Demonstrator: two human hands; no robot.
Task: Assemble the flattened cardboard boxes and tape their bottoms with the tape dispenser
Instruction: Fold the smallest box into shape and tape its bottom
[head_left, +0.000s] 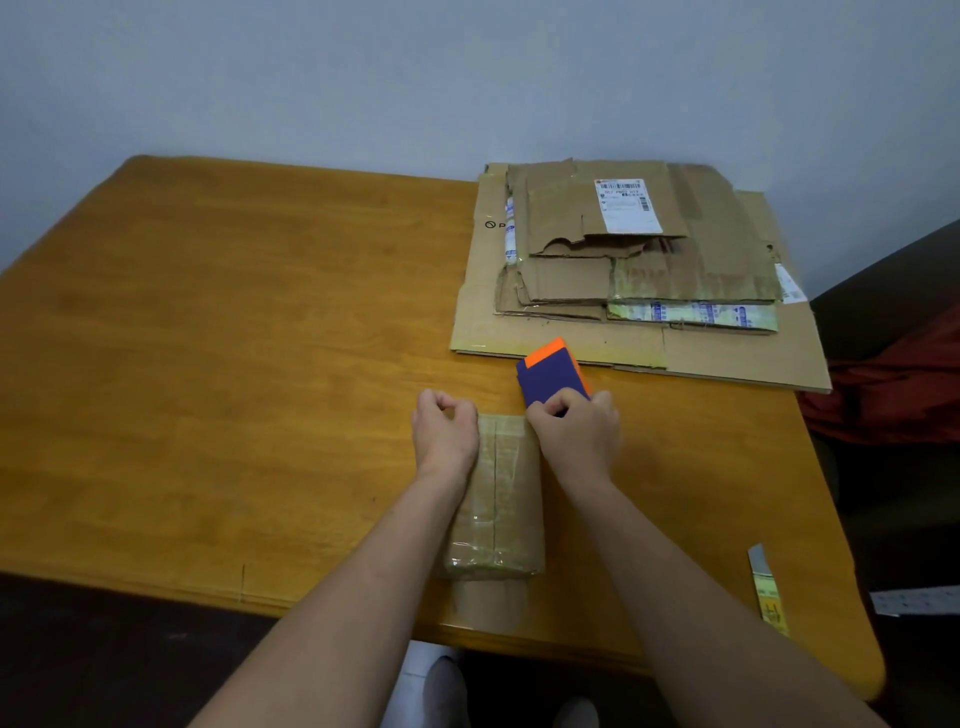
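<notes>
So, head view: the box (498, 499) lay lengthwise near the front edge of the table (208, 364), taped seam up, between both wrists. The left hand (444, 426) was curled over the box's far left corner, gripping it. The right hand (576, 431) was wrapped round the dispenser (553, 374), which stuck up tilted just past the far right corner. Its lower half was hidden behind the fingers, and the left forearm covered the box's left side. The flattened stack (649, 249) sat far right.

Head cam, wide-angle; looks fwd & down, close over table (208, 364), facing wall (363, 78).
</notes>
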